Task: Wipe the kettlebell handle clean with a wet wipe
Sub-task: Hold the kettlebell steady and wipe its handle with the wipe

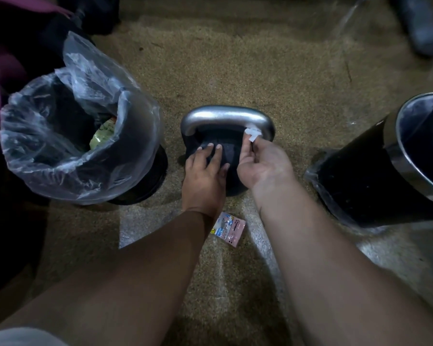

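The wet wipe (253,133) is a small white wad touching the right end of the silver kettlebell handle (225,116). The right hand (263,166) pinches it w/ thumb & fingertips (246,148), held close together. The left hand (205,171) lies flat on the black kettlebell body (231,156) just under the handle, fingers straight & a bit spread, holding nothing. A pink packet (229,228) lies on the brown floor (235,58) btw the forearms. A bin w/ clear bag (140,136) is at left, a black bin (360,176) w/ shiny rim at right.
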A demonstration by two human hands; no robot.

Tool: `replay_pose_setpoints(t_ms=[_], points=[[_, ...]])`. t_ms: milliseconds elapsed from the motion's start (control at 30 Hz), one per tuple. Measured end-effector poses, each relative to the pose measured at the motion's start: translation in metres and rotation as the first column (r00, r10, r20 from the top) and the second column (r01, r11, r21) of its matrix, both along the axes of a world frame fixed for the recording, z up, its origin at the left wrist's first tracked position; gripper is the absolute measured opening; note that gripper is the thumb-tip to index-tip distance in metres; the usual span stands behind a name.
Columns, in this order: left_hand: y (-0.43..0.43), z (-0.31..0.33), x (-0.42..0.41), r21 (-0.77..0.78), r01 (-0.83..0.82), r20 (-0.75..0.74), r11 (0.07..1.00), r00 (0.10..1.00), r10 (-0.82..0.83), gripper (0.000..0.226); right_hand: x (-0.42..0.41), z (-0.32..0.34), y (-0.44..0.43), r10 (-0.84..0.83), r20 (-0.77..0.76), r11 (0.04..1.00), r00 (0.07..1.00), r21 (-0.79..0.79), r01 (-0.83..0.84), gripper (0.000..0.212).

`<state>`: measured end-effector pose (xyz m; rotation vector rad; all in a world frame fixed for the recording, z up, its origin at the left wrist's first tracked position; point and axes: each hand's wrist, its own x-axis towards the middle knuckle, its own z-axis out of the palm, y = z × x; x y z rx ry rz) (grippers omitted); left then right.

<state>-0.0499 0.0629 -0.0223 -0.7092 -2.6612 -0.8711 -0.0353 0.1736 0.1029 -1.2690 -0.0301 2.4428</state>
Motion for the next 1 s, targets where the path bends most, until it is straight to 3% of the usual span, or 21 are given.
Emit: replay_pose_setpoints(t_ms=[367, 600, 1000], points=[[0.001, 0.002, -0.001, -0.011, -0.008, -0.002, 1.0, 1.0, 0.008, 0.041, 0.003, -0.003, 0.002, 0.039, 0.001, 0.999, 0.999, 0.029, -0.039, 0.029], [0.0, 0.001, 0.0, -0.005, -0.012, 0.002, 1.0, 1.0, 0.012, 0.041, 0.003, 0.005, 0.004, 0.034, -0.008, 0.999, 0.999, -0.006, -0.034, 0.009], [0.001, 0.001, 0.0, -0.006, -0.017, 0.023, 1.0, 1.0, 0.017, 0.042, 0.002, 0.007, 0.01, 0.042, 0.006, 0.998, 0.999, -0.04, -0.042, 0.008]])
